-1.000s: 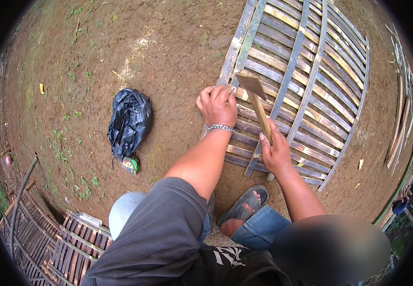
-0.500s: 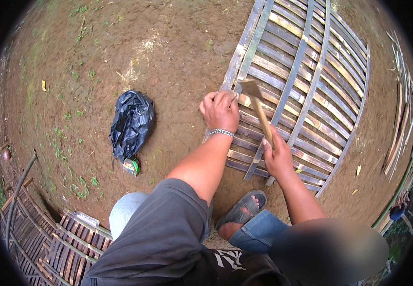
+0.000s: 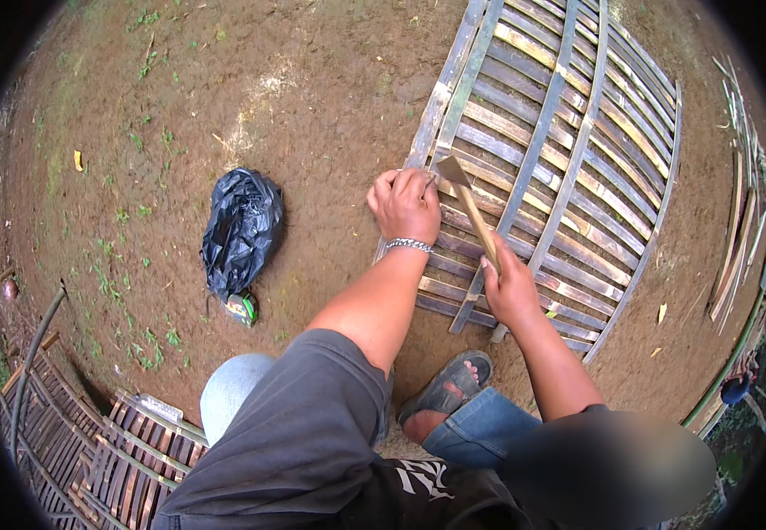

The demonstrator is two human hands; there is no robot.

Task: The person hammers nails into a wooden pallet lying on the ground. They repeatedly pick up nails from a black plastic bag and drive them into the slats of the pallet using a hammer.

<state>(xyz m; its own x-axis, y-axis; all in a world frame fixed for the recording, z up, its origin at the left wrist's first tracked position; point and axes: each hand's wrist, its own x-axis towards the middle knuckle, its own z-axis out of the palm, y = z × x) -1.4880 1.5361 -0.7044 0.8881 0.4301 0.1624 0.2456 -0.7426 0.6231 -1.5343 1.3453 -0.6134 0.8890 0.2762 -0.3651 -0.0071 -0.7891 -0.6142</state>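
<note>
A bamboo slat panel (image 3: pixel 531 203) lies on the ground to the right, its slats crossed by long strips. My left hand (image 3: pixel 403 208), with a chain bracelet at the wrist, rests closed at the panel's left edge strip. A thin thing seems to show at its fingertips, too small to name. My right hand (image 3: pixel 514 287) is wrapped round the wooden handle of a hammer (image 3: pixel 473 215). The hammer's dark, wedge-shaped head is just right of my left fingertips, over the slats. Whether it touches them I cannot tell.
On the bare soil to the left lie a black plastic bag (image 3: pixel 243 225) and a green-and-black tape measure (image 3: pixel 242 307). Slatted bamboo pieces (image 3: pixel 127 450) are at lower left. Long bamboo strips (image 3: pixel 736 238) lie at far right. My sandalled foot (image 3: pixel 449 389) is near the panel's lower end.
The hammer's head has come down and left, closer to my left fingertips, as my right hand shifted slightly left. My left hand stays at the panel's edge.
</note>
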